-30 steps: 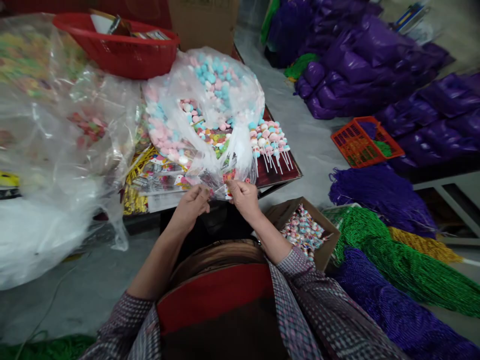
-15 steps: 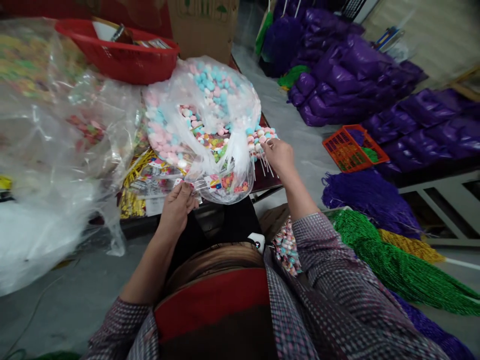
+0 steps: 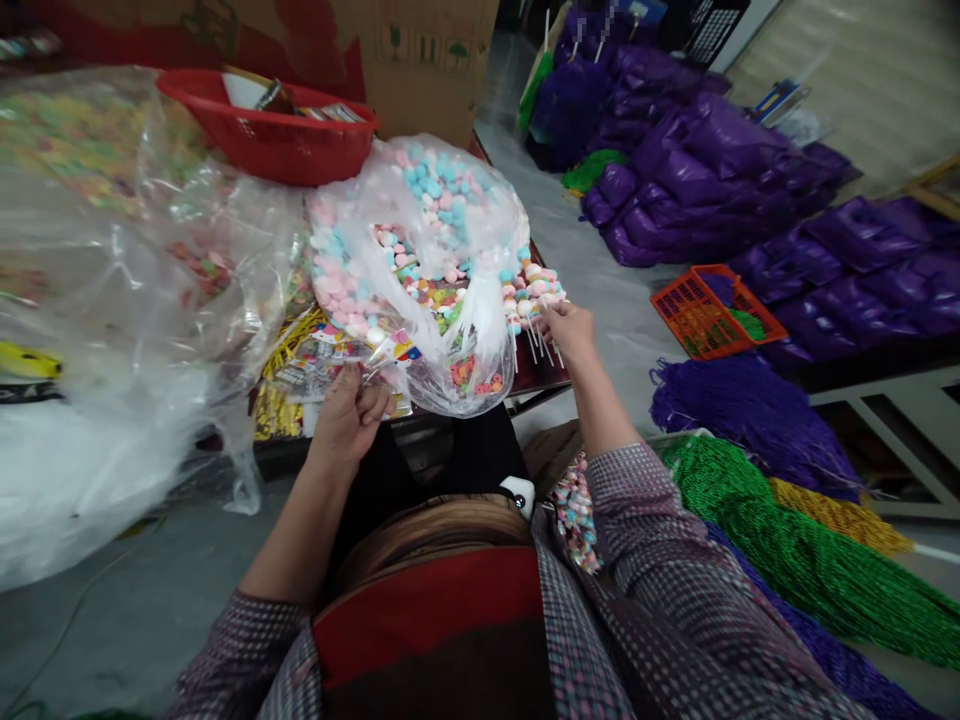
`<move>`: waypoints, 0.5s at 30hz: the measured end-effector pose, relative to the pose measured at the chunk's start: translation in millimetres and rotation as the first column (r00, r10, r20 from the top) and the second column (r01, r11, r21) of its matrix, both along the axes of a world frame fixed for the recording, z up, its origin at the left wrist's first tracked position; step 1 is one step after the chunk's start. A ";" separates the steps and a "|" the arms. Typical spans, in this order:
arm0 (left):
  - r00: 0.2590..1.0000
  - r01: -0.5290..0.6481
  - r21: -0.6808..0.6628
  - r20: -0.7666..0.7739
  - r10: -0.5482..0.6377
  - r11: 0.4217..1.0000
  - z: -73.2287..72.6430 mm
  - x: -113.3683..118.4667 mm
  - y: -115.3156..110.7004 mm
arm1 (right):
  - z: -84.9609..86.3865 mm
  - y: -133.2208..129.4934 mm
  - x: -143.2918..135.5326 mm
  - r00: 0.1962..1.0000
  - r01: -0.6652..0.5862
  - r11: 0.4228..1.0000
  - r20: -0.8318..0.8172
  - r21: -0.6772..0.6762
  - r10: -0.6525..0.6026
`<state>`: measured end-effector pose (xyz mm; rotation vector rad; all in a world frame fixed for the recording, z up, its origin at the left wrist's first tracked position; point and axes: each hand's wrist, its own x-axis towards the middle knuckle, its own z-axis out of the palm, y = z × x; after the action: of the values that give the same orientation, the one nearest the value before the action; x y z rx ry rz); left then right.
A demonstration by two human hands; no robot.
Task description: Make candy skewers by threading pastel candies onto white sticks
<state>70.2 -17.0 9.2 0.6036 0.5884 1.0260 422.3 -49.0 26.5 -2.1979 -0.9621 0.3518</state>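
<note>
My left hand [image 3: 346,415] is closed in a pinch on a clear plastic packet [image 3: 399,347] with a colourful print, over the near table edge. My right hand [image 3: 571,332] has its fingers pinched at the row of marshmallow sticks [image 3: 531,290] on the table's right side; their white stems point towards me. Whether one stick is between those fingers is hard to make out. Between the hands lies a large clear bag [image 3: 457,190] of pink, blue and white marshmallows, its opening rolled back over small coloured sweets. Beside my left hand are flat printed packets [image 3: 319,360] and gold ties [image 3: 274,410].
A red plastic basket [image 3: 285,150] stands behind, before a cardboard box [image 3: 427,80]. Big clear bags of sweets [image 3: 127,250] fill the left. Purple bundles [image 3: 705,180], an orange crate [image 3: 675,320] and green tinsel [image 3: 795,540] lie to the right. Wrapped sweets [image 3: 576,510] sit near my right forearm.
The view has tilted slightly, shifting the scene down and right. My left hand has drawn a little to the left with the packet. My right hand stays at the marshmallow sticks.
</note>
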 end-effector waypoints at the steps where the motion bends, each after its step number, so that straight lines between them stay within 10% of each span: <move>1: 1.000 0.003 0.001 0.013 -0.003 1.000 -0.5 -0.7 1.4 | -0.3 -5.7 -3.0 0.999 0.013 0.998 -0.042 0.066 -0.011; 6: 0.998 0.022 0.001 0.065 -0.022 1.000 1.2 -2.9 7.0 | 6.6 -35.7 -31.6 0.946 0.029 0.928 -0.311 0.371 0.095; 15: 0.992 0.044 -0.063 0.123 -0.036 0.997 5.7 -5.7 2.4 | 20.3 -79.6 -79.0 0.849 -0.150 0.916 -0.426 0.373 0.312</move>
<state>64.5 -14.6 14.9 0.4892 0.4985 0.9950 343.3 -128.5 46.8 -1.5812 -0.9279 0.7556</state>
